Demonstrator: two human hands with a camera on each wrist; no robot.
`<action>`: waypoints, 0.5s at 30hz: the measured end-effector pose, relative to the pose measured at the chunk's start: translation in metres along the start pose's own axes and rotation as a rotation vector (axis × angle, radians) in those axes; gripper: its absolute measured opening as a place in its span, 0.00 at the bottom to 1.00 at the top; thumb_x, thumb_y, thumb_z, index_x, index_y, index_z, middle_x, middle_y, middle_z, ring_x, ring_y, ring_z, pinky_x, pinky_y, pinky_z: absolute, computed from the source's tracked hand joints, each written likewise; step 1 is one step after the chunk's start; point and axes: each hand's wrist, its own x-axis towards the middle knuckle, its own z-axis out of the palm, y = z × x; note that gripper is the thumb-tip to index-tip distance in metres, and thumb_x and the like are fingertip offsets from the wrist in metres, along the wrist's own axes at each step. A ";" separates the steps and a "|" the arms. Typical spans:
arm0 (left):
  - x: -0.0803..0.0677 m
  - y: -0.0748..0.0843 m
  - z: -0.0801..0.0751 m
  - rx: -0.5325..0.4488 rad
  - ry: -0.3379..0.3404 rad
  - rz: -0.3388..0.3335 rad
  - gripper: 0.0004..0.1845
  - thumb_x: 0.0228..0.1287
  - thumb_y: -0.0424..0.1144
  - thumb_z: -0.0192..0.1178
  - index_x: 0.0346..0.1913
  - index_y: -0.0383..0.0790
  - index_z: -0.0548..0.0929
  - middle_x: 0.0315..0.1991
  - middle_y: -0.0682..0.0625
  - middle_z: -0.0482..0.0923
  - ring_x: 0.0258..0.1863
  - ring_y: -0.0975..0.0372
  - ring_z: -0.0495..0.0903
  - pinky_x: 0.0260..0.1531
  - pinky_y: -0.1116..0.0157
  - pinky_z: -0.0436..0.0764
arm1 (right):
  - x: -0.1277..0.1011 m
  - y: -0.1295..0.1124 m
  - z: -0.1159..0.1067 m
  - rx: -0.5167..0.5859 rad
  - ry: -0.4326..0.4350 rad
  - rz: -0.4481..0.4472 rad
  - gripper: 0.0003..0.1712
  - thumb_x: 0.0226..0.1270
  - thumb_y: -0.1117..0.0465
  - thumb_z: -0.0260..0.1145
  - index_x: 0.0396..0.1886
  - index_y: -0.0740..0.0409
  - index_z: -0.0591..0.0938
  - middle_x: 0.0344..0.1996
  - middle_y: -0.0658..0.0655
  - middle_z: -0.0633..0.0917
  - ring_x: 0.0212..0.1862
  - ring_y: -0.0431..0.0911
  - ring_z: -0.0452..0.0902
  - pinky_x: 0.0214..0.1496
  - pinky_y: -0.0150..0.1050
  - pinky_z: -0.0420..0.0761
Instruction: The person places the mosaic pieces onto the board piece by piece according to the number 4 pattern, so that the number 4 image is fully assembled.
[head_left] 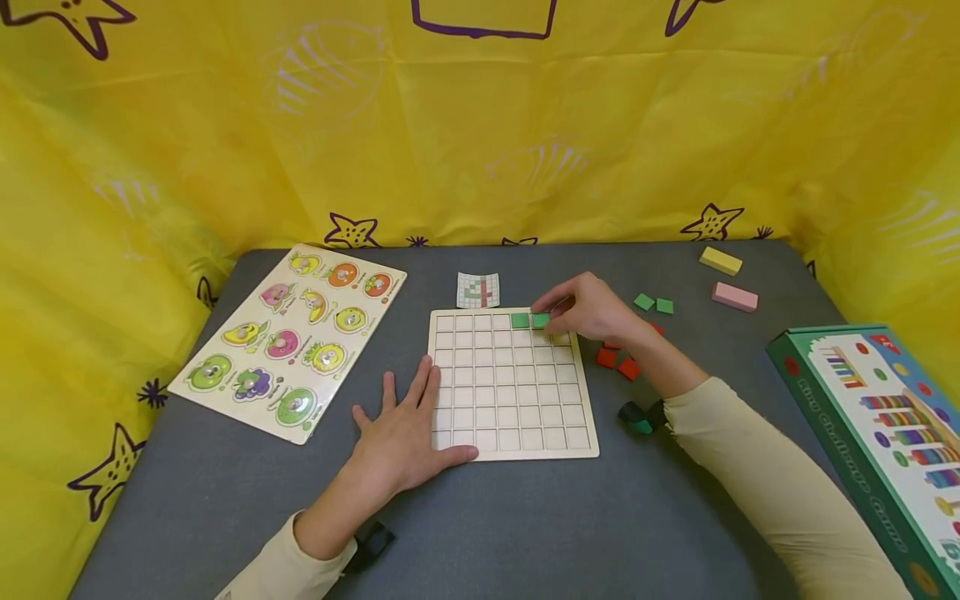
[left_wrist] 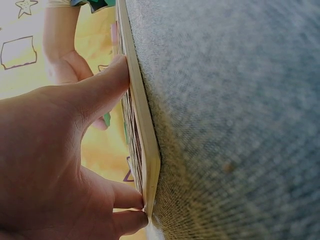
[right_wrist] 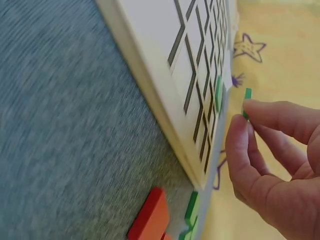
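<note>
A square wooden grid board (head_left: pixel 507 373) lies on the dark table. My left hand (head_left: pixel 397 443) rests at its lower left, fingers spread, with the thumb on the near edge and fingers along the left edge. Over the board's far right corner, my right hand (head_left: pixel 594 310) pinches a green square tile (right_wrist: pixel 247 103) between thumb and fingertips. The right wrist view shows that tile raised above the grid. Another green tile (head_left: pixel 520 321) sits in a far-row cell just left of it. Behind the board lies a small pattern card (head_left: pixel 477 291) with green and red squares.
Right of the board are loose green tiles (head_left: pixel 644 302) and several red tiles (head_left: pixel 628 368), partly hidden by my right arm. A fruit puzzle board (head_left: pixel 300 333) lies left. Yellow (head_left: pixel 721 261) and pink (head_left: pixel 735 297) blocks and a green game box (head_left: pixel 877 450) stand right.
</note>
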 end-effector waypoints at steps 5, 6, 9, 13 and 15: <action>0.000 0.000 0.000 0.004 -0.002 0.000 0.67 0.54 0.75 0.68 0.85 0.44 0.48 0.87 0.50 0.37 0.81 0.30 0.41 0.58 0.14 0.50 | 0.003 -0.008 0.008 0.009 -0.008 -0.004 0.16 0.57 0.67 0.79 0.48 0.57 0.92 0.45 0.58 0.91 0.45 0.52 0.85 0.46 0.41 0.84; 0.000 0.000 0.000 0.004 -0.002 -0.001 0.67 0.54 0.75 0.68 0.85 0.43 0.48 0.87 0.50 0.37 0.81 0.30 0.42 0.58 0.14 0.50 | 0.003 -0.010 0.010 0.007 -0.010 -0.004 0.17 0.57 0.68 0.79 0.47 0.57 0.92 0.45 0.58 0.92 0.46 0.52 0.85 0.47 0.41 0.84; 0.000 0.000 0.000 0.004 -0.004 -0.003 0.67 0.54 0.75 0.68 0.85 0.43 0.48 0.87 0.50 0.37 0.81 0.30 0.41 0.58 0.14 0.50 | 0.004 -0.015 0.014 0.003 -0.024 -0.003 0.17 0.57 0.69 0.78 0.47 0.58 0.92 0.46 0.59 0.91 0.46 0.52 0.85 0.48 0.42 0.85; 0.000 0.000 0.000 0.006 -0.002 -0.002 0.67 0.54 0.75 0.68 0.85 0.43 0.48 0.87 0.49 0.37 0.81 0.30 0.41 0.58 0.14 0.50 | 0.007 -0.022 0.019 -0.012 -0.037 -0.003 0.16 0.56 0.71 0.77 0.46 0.59 0.92 0.46 0.59 0.91 0.45 0.51 0.85 0.46 0.42 0.84; 0.000 0.000 0.000 0.005 -0.001 0.000 0.67 0.54 0.75 0.68 0.85 0.43 0.48 0.87 0.49 0.37 0.81 0.30 0.41 0.58 0.14 0.50 | 0.008 -0.025 0.022 -0.025 -0.042 0.003 0.16 0.55 0.70 0.77 0.45 0.59 0.92 0.44 0.59 0.91 0.45 0.51 0.84 0.44 0.41 0.84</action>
